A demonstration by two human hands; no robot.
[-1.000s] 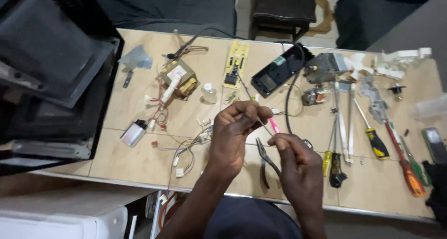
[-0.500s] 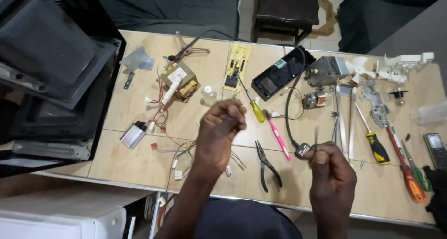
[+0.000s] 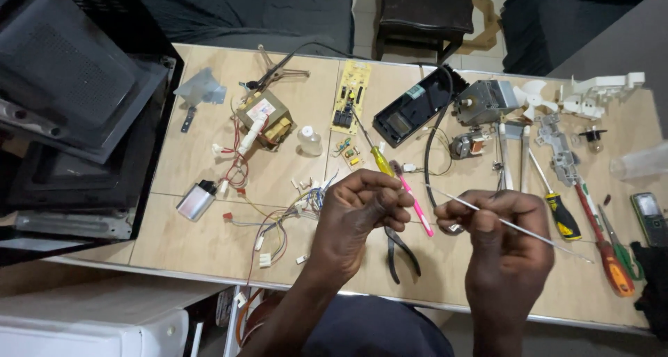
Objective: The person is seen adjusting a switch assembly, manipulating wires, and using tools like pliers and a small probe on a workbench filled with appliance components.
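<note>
Thin pale wire (image 3: 515, 226), straight, pinched in right hand (image 3: 504, 249); left hand (image 3: 362, 211) curled, holding uncertain

Free room: bare tabletop (image 3: 188, 239) at front-left, betw. capacitor (image 3: 195, 200) & table edge, and front-right below the hands. Blocked: wire bundle (image 3: 278, 225) just left of left hand (image 3: 358, 214); pliers (image 3: 400, 249) under the hands; screwdrivers (image 3: 584, 221) close right of right hand (image 3: 504, 249); oven casing (image 3: 69, 106) walls off left side. Middle strip crowded w/ transformer (image 3: 263, 117), board (image 3: 351, 92), motor (image 3: 485, 101).
</note>
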